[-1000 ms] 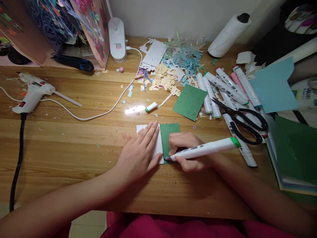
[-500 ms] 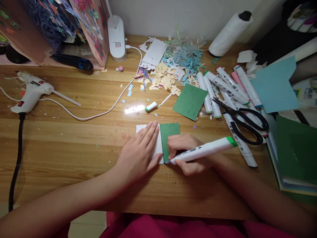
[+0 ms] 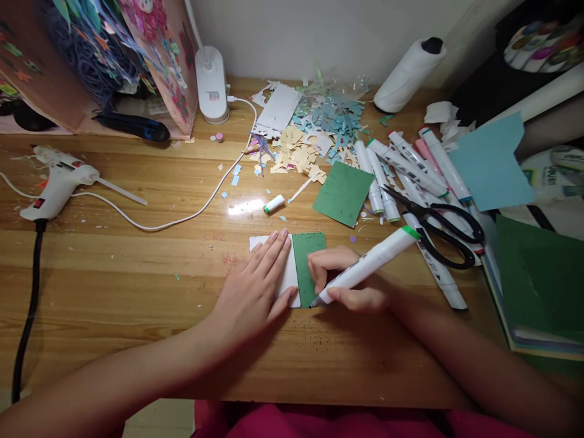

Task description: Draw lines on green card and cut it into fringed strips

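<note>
My left hand (image 3: 255, 283) lies flat, fingers stretched out, on a white piece of paper (image 3: 288, 277). Beside that piece, along its right edge, is a green piece of paper (image 3: 305, 261) with dark marks along its borders. In my right hand (image 3: 347, 280) is a white marker (image 3: 374, 260) with a green end, held tilted. The marker's dark tip is at the bottom edge of the green piece. A white marker cap with a green end (image 3: 274, 204) lies on its side farther back on the table.
Black scissors (image 3: 433, 222) rest on several markers (image 3: 413, 167) at the right. A green square (image 3: 343, 193) lies near paper scraps (image 3: 305, 146). At left are a glue gun (image 3: 59, 179) and a white cable (image 3: 196, 213). Green sheets (image 3: 538, 274) are stacked at far right.
The marker tip has moved from the green piece's lower left corner rightward along its bottom edge, and the marker stands steeper. My left hand stays flat. The whole view has shifted slightly.
</note>
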Demonstrator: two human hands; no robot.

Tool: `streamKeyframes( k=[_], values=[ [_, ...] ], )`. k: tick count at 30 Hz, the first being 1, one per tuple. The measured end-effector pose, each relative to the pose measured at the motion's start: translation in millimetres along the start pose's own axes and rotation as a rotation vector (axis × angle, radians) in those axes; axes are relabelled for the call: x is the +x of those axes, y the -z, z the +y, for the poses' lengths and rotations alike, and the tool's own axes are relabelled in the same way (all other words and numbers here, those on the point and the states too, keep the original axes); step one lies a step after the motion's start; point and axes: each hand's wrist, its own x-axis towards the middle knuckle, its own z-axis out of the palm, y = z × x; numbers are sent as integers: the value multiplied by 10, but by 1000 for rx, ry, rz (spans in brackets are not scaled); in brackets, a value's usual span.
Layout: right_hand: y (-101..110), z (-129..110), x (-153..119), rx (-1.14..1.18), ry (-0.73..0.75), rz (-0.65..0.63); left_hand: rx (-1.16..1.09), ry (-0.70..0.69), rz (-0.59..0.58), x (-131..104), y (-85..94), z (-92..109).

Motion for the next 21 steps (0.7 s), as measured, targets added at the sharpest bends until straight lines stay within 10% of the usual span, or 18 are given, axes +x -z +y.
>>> streamKeyframes(
  k=[9,16,21],
  values=[
    [19,-11,-35,135,-34,14,-16,-6,5,17,10,37],
    [-64,-41,60,-51,-98,698,-22,4,-7,36,13,45],
    [-81,-12,90,-145,-152,703,-23,8,-2,16,21,50]
  ],
)
